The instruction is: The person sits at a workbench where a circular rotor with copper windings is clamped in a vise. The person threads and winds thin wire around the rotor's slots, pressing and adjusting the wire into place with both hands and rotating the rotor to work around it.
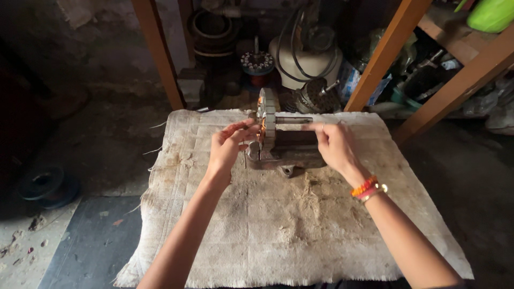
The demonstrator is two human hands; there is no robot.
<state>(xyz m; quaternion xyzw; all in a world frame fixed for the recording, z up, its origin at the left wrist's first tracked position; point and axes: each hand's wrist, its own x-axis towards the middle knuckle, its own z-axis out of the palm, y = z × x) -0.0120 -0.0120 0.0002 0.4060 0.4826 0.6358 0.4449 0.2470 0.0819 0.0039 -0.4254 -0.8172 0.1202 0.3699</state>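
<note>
We note dim, uneven light. Brightest zone: the pale, frayed woven sack cloth (278,225), lit softly from above and in front. Both forearms read clearly, casting only faint shadows. The far left falls into near black; the clutter under the orange-brown wooden frame posts (160,59) is murky. Slight softness on fingertips (238,128). Edges bow outward, wide-angle stretch.

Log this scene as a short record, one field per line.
surface: worn woven cloth spread on the floor
centre piece: metal vise clamping an upright motor stator with copper windings
left hand: fingers at the stator's left face
right hand: on the vise top, fingers toward the stator
wrist: orange and pink bangles on the right
behind: wooden frame, motor parts
far left: wire spool on floor
</note>
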